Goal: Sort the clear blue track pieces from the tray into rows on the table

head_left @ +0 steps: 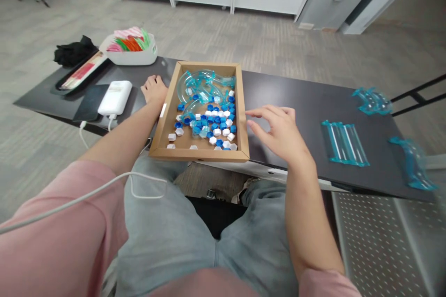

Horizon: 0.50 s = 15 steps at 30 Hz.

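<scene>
A shallow cardboard box (201, 153) lies on the dark table in front of me. Inside it are clear turquoise curved tubes (181, 88) and, nearer me, many small white and blue hexagonal pieces (216, 132). My left hand (154, 88) rests on the tabletop just left of the box, its fingers stretched forward and nothing visible in it. On the other side, my right hand (275, 130) hovers by the box's right wall, thumb and index finger apart and pointing at the rim. Its fingertips are close to that wall; whether they touch it I cannot tell.
Straight turquoise tubes (345, 144) lie side by side to the right, with curved turquoise pieces (373, 101) behind them and another curved tube (414, 164) near the right end. On the left are a white power bank (114, 97) with cables, an open case (81, 72) and a white basket (134, 57).
</scene>
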Motion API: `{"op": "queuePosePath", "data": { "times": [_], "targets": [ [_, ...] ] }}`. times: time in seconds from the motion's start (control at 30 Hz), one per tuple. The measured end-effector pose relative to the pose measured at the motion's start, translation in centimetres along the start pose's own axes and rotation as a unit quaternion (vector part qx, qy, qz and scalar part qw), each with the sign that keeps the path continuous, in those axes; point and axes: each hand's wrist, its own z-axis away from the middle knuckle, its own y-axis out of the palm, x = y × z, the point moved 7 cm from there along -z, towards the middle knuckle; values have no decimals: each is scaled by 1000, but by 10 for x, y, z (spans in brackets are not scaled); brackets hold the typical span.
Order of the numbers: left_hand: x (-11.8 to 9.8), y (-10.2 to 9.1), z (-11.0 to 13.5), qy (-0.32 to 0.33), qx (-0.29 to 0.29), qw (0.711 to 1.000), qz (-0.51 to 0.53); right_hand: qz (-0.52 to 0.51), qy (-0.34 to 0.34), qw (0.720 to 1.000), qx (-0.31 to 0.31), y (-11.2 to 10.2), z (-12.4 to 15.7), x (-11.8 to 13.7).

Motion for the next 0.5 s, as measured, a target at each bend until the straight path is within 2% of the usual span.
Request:
{"op": "queuePosePath", "data": {
  "times": [0.13,0.2,0.27,0.37,0.5],
  "targets": [
    [0,1,-3,-6,-15,1000,-8,-34,-95,991,87,32,-37,67],
    [-1,1,-2,-6,-20,1000,-13,-19,-118,986,119,52,-50,89],
    [-2,0,-1,-6,-22,1000,-20,19,-117,981,151,74,-59,101],
    [-1,0,-1,-6,-23,999,-22,71,-104,974,189,100,-64,106],
    [-1,2,-2,5,-15,1000,-6,88,-127,971,185,108,-64,109]
  ]
}}
